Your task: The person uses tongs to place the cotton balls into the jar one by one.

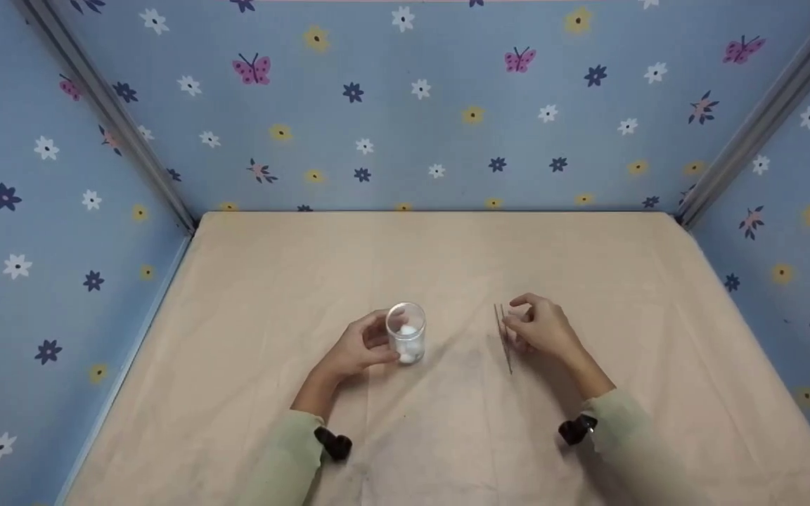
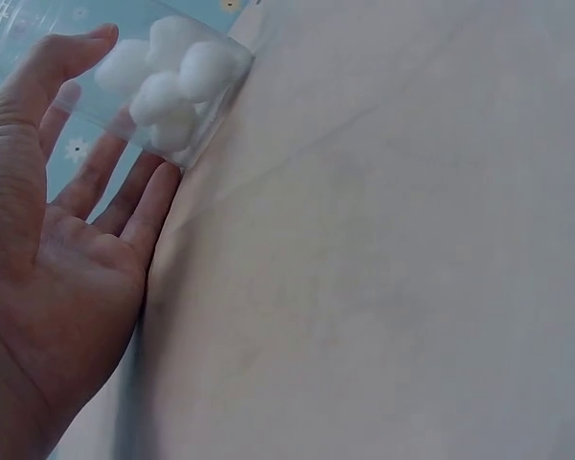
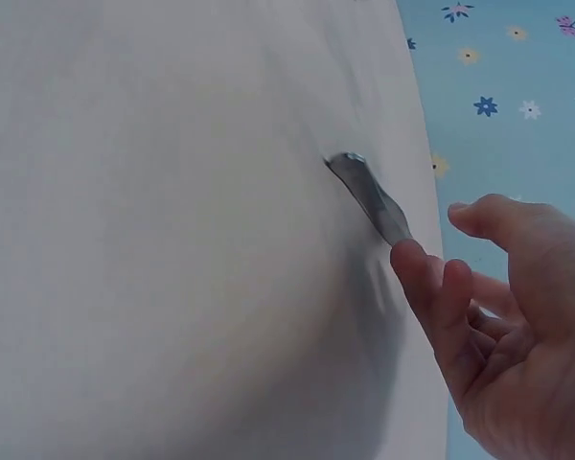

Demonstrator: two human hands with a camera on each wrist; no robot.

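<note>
A clear jar (image 1: 408, 344) with several white cotton balls (image 2: 177, 81) in it stands upright on the cloth. My left hand (image 1: 361, 344) holds it from the left, the thumb at the near side and the fingers curving behind the far side. Metal tweezers (image 1: 504, 341) are to the right of the jar, their two prongs spread at the far end. Beside them is my right hand (image 1: 542, 328). In the right wrist view, its fingertips touch the tweezers (image 3: 369, 196) while the thumb stands apart from them.
A beige cloth (image 1: 292, 267) with light creases covers the table. Blue panels (image 1: 447, 140) with flowers and butterflies rise behind it and on both sides, with grey posts (image 1: 117, 126) at the corners. Each sleeve carries a small black wrist camera (image 1: 333, 444).
</note>
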